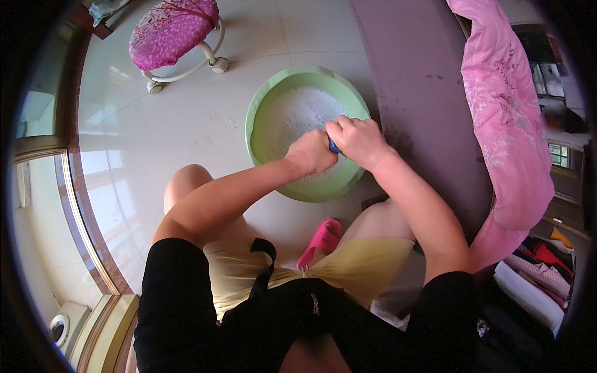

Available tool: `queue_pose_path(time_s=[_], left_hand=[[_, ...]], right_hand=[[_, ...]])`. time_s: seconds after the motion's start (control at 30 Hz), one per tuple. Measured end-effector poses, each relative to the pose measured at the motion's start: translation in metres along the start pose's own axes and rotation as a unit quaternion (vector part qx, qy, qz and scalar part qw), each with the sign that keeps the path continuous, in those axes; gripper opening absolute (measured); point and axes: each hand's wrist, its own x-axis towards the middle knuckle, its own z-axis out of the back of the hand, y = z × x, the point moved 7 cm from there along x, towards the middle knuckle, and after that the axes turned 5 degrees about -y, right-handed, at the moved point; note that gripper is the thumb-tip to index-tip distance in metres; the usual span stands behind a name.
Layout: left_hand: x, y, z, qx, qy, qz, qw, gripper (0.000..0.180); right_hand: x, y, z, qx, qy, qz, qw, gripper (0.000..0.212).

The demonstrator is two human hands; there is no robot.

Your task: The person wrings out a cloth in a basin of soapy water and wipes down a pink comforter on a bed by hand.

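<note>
A light green plastic basin (254, 138) stands on the floor in front of me, with white suds and cloudy water (298, 112) inside. Over its near right part both my fists are close together. My left hand (313, 152) and my right hand (359, 139) are closed around a small blue wet-looking cloth (333, 147). Only a bit of the cloth shows between the fists; the rest is hidden by my fingers, so its exact kind cannot be made out.
A wheeled stool (174, 37) with a pink patterned cover stands at the far left. Along the right runs a brown-purple mat or panel (429, 93), beside a pink quilt (504, 112). A pink slipper (324, 239) is on my foot. Folded clothes (535, 280) lie at the right.
</note>
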Motion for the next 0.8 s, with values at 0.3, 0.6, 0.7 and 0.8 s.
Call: queue_pose_path(time_s=[0.3, 0.6, 0.7, 0.8], left_hand=[[0.002, -0.015, 0.023, 0.276, -0.125, -0.211, 0.929, 0.018], [0.005, -0.025, 0.025, 0.291, -0.255, -0.46, 0.799, 0.015], [0.009, -0.028, 0.028, 0.279, -0.256, -0.453, 0.807, 0.015], [0.019, -0.017, 0.049, 0.253, -0.293, -0.363, 0.848, 0.019]], right_hand=[[-0.017, -0.001, -0.023, 0.195, 0.098, -0.33, 0.918, 0.027], [-0.048, 0.036, -0.043, 0.658, 0.001, -0.524, 0.54, 0.016], [-0.05, 0.037, -0.05, 0.717, -0.018, -0.523, 0.461, 0.013], [-0.033, 0.015, -0.04, 0.672, -0.11, -0.471, 0.56, 0.024]])
